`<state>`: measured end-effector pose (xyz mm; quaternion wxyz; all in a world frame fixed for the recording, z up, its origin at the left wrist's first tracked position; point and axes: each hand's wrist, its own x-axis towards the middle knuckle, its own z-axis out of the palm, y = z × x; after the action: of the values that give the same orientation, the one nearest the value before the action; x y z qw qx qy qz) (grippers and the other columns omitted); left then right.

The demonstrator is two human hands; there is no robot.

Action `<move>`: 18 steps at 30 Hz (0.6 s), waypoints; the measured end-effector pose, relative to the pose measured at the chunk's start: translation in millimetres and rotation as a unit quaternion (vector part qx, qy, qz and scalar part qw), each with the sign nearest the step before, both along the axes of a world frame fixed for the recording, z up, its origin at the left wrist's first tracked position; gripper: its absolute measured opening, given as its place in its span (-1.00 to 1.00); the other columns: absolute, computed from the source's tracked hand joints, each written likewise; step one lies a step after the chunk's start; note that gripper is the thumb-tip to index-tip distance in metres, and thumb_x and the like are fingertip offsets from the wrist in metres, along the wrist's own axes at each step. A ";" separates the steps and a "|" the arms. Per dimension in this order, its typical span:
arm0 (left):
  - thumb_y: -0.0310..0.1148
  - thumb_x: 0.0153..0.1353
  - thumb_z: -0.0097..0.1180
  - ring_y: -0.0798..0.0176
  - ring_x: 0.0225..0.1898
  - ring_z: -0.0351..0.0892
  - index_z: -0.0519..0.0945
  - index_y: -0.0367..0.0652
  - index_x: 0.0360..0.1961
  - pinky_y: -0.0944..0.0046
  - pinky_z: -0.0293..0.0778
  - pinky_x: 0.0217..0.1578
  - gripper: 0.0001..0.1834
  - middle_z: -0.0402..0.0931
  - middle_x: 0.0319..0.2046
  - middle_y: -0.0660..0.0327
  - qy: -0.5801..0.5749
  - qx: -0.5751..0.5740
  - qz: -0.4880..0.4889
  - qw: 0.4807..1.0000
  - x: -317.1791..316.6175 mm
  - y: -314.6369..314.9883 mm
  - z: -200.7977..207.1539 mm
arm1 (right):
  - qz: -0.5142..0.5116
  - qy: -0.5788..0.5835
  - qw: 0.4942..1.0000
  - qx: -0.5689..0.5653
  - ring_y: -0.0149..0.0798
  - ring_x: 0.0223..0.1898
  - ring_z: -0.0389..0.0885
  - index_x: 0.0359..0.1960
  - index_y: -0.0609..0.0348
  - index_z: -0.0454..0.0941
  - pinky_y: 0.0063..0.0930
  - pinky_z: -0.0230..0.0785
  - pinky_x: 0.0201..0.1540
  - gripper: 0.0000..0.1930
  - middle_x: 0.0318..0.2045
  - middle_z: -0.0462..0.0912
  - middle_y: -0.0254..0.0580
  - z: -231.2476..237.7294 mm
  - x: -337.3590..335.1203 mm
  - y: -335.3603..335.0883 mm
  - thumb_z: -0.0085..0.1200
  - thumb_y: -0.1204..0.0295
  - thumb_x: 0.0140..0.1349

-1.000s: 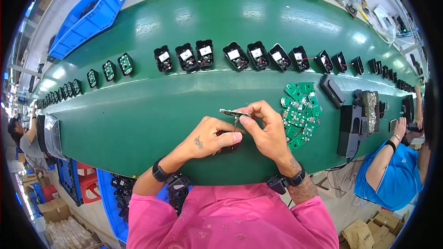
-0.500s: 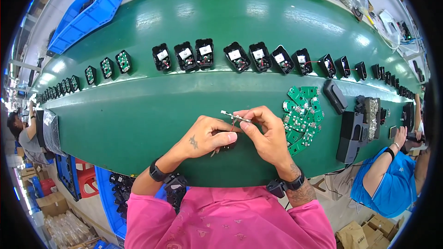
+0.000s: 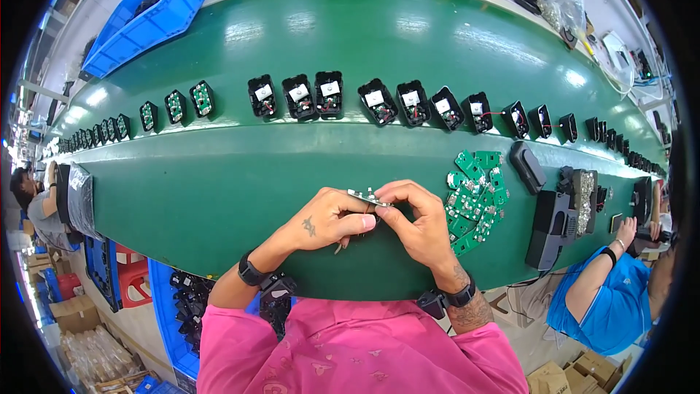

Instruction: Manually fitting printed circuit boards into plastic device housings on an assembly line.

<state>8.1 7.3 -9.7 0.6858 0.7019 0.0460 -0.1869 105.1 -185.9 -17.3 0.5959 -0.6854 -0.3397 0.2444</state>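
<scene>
Right fingers [image 3: 399, 191] pinch the circuit board [image 3: 367, 198], now lowered, left fingers [image 3: 353, 225] apparently holding a dark housing [image 3: 366, 234]

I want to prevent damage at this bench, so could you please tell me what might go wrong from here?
The circuit board is pinched near its right end by the right hand, so it might slip or tilt. The left hand is crowded close beneath it, so any wiring hidden there could be strained or trapped. Loose green boards lie overlapping just to the right; a sideways bump could scratch or scatter them.
</scene>
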 end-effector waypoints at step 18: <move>-0.57 0.03 0.39 0.41 -0.08 0.57 0.36 -0.19 0.27 0.38 0.60 -0.15 -0.25 0.46 0.03 0.19 -0.042 -0.226 0.182 0.956 0.9 -11.6 -16.5 | -0.001 -0.009 1.000 0.030 -0.35 -0.18 0.58 -0.39 0.22 0.69 -0.50 0.45 -0.10 -0.82 0.08 0.47 -0.09 -13.3 9.4 -1.6 0.14 0.77 0.11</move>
<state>9.0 -4.3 -26.2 0.8504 0.5151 0.1010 -0.0345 114.5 -187.5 -30.6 0.6131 -0.6699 -0.3515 0.2275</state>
